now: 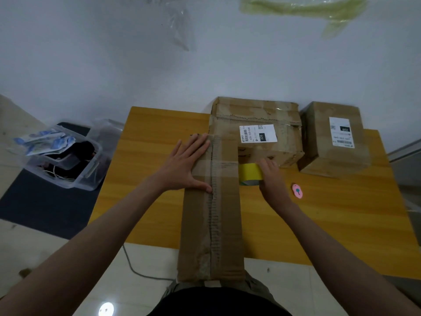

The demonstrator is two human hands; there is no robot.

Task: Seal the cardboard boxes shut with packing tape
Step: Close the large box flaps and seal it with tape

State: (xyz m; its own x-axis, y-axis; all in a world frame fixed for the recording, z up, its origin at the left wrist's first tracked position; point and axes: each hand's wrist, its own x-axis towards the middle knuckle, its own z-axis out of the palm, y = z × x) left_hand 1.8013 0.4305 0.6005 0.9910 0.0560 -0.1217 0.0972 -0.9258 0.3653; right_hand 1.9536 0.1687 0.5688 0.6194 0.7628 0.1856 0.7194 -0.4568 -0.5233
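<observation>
Long box (211, 213) sits nearest, near end hanging off the table (155, 179) edge toward the person's lap, far end butting the labelled box (257, 133) at 12 o'clock. Long axis runs 6-to-12, straight away from the camera; centre seam follows that axis. Left hand (184, 169) lies flat on the box top left of the seam, fingers straight and spread, thumb tip on the seam, pressing the flap down. Right hand (272, 181) has its grip clamped on the yellow tape roll (250, 174), which sits against the box's right side at about 3 o'clock from the seam middle.

Progress, judged: a clear tape band crosses the box top widthwise between the two hands, roll at its right end, so one cross strip looks mid-lay or just laid. Seam along the length shows old torn tape residue; cannot tell if fresh tape covers it. Likely left: cut the strip, tape the long seam. Labelled box and third box (335, 137) at 1 o'clock have flaps closed; whether freshly sealed, cannot tell.

Pink cutter (297, 190) lies on the table just right of the right hand. Plastic bin (68, 160) stands on the floor at 9 o'clock.
</observation>
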